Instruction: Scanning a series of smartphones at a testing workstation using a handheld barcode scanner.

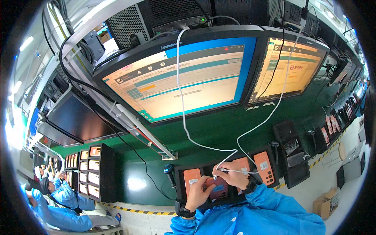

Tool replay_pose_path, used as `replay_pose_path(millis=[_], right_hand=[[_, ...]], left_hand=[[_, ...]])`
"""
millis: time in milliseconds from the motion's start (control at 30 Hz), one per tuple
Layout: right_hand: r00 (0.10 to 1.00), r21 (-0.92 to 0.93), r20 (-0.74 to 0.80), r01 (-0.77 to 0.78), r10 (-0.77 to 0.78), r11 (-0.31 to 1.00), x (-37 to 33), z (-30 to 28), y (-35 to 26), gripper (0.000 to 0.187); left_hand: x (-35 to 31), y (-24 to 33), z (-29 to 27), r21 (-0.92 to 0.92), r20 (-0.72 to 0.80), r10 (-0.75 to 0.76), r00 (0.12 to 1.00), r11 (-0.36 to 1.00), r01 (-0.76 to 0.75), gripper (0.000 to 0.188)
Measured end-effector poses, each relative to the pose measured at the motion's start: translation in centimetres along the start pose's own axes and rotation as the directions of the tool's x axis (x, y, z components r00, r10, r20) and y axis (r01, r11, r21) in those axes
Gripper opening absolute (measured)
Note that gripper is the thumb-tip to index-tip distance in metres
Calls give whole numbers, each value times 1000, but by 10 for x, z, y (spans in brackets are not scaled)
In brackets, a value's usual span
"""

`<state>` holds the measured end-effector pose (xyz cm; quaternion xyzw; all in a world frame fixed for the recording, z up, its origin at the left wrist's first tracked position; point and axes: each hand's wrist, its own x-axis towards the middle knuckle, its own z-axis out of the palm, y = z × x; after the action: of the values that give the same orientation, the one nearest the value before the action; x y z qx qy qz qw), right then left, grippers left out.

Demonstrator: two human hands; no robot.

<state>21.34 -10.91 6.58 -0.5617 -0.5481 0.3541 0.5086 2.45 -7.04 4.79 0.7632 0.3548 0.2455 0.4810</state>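
My left hand (197, 194) grips the left edge of a dark reddish phone (219, 191) with a pale label on its back. Between the fingers of my right hand (234, 174) is the plug end of a white cable (231, 153), close to the phone's upper edge. Whether the plug sits in the phone's port or only near it, I cannot tell. Beside my left hand an orange phone (192, 176) lies in a black tray (179, 174). A second labelled orange phone (264, 168) lies right of my right hand, and another (242, 164) is partly hidden behind it.
Two lit monitors (188, 90) (290, 70) stand over the green bench (129, 164). A handheld scanner (169, 174) is left of the tray. Black racks (102, 172) hold several boxed phones at left, near a person in blue (66, 196). More phones (329, 125) line the right.
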Motion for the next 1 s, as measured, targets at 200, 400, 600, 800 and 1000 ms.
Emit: replay_pose_path(millis=[200, 400, 600, 800, 1000], right_hand=[[999, -9, 39, 6, -6, 1000, 6, -7, -8, 20], [980, -166, 164, 140, -113, 976, 9, -19, -13, 24], [966, -165, 195, 200, -167, 966, 4, -18, -13, 26], [980, -170, 135, 170, -148, 971, 4, -15, 1, 29], [994, -138, 65, 98, -90, 986, -2, -13, 10, 30]], left_hand=[[-1, 2, 2, -16, -6, 13, 1000, 1000, -13, 32], [3, 4, 2, -32, 38, -61, 997, 998, 62, 30], [0, 5, 1, 7, 0, -29, 1000, 1000, 29, 29], [10, 8, -2, 108, 45, 35, 998, 993, -40, 28], [16, 17, -2, 105, 58, 4, 998, 994, -10, 30]])
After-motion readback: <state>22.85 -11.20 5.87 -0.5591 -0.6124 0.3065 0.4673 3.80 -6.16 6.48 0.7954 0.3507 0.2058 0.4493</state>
